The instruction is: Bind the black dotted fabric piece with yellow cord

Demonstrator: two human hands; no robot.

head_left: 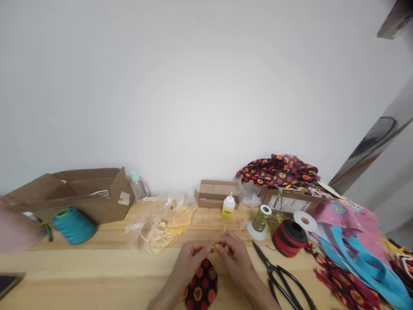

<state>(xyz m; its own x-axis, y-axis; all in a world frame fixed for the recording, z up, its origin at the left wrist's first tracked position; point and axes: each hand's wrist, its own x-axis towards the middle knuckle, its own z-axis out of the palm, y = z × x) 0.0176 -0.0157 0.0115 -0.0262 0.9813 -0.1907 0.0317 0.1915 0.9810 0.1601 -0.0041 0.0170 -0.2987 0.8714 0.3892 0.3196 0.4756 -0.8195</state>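
Close together at the bottom centre are my left hand (192,262) and my right hand (232,254), both with fingers pinched on a thin yellow cord (214,254). Just below the fingertips is a small black fabric piece (203,286) with red and orange round patterns; my left hand partly covers its left edge. A bit of yellow cord also shows at that piece's lower left. Black-handled scissors (274,269) lie on the wooden table (129,275), to the right of my right hand.
Behind my hands are yellow cord coils (167,228), a glue bottle (228,208) and a small cardboard box (217,193). Thread spools (261,218), a red-black roll (289,238) and blue ribbon (371,271) lie right. A teal cone (74,226) and large open box (116,200) stand left.
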